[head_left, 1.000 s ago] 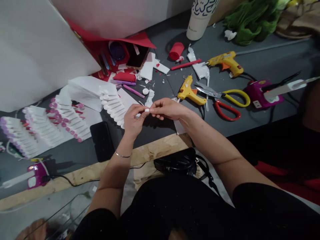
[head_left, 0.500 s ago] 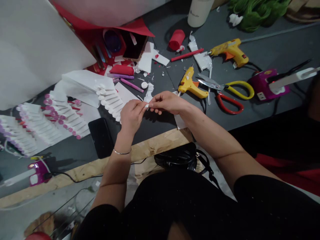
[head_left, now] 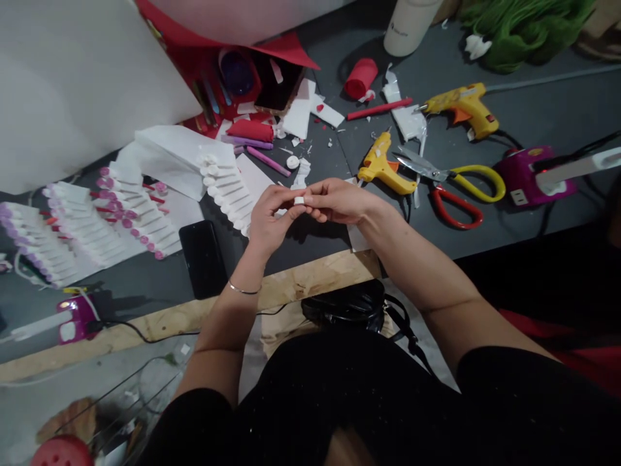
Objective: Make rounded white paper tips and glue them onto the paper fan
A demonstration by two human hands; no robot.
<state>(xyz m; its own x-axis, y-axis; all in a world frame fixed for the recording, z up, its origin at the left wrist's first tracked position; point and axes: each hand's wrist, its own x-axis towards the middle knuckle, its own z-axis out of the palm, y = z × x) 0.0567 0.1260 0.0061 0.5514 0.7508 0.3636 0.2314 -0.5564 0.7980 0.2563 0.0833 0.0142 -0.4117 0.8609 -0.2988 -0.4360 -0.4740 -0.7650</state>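
A small white piece (head_left: pixel 299 200), perhaps rolled paper, is pinched between the fingertips of both hands over the dark table. My left hand (head_left: pixel 272 217) grips it from the left with thumb and fingers. From the right, my right hand (head_left: pixel 337 199) has its fingertips closed on the same piece. Just beyond the hands lie crumpled white strips (head_left: pixel 303 171) and a small white roll (head_left: pixel 292 162). Left of my left hand is a row of white rolled pieces (head_left: pixel 226 188) on paper. A yellow glue gun (head_left: pixel 381 168) rests close to my right wrist.
Scissors (head_left: pixel 427 169) and a second yellow glue gun (head_left: pixel 460 107) lie to the right, near a purple power socket (head_left: pixel 533 178). A black phone (head_left: pixel 202 259) lies at the left near the wooden table edge (head_left: pixel 310 278). Rows of pink-tipped pieces (head_left: pixel 138 217) stretch further left. A white bottle (head_left: pixel 410 26) stands behind.
The camera view has shifted slightly, so the table things sit further right. The white piece has turned between my fingertips and shows more clearly; both hands still pinch it.
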